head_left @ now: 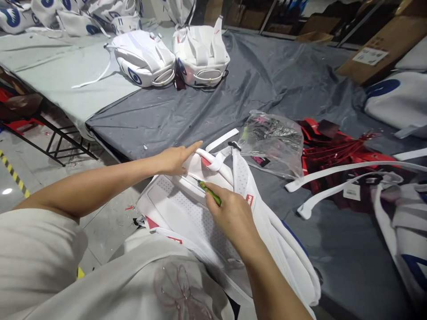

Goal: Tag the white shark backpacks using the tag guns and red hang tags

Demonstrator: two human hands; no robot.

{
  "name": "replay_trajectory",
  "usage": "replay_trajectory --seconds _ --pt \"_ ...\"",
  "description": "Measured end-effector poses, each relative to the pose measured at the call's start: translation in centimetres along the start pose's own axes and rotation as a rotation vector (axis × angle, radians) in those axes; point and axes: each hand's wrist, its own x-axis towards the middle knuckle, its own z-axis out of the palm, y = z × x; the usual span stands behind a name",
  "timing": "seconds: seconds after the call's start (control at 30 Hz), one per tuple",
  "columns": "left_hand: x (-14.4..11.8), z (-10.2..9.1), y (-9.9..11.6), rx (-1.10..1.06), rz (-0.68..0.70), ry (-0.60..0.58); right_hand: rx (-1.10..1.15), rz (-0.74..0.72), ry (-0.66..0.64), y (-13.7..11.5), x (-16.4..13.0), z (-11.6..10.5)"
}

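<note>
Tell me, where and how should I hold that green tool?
Probably hold the green tool by its thicker handle, coming from behind, on the side where the right hand grips it. Its thin end points away from that hand, toward the left hand, so keep your fingers back.

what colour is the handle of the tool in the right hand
The tool's handle in the right hand is green with dark patches, seen in the head view.
</note>
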Motion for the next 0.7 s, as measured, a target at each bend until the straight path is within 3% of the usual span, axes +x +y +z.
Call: replay_trajectory --seconds 0.2,0.43,0.7 --pt "0.7 0.6 -0.5 -0.082 0.014 0.028 0.103 -0.047 0.022 -0.6 1.4 1.3" --pt "1.4 0.7 -0.8 -0.09 0.008 0.0 -0.047 0.011 0.006 -1.7 2.2 1.6" --pt "1.6 0.5 -1.1 -0.12 0.032 -0.043 0.049 -0.016 0.081 -2.5 2.4 2.4"
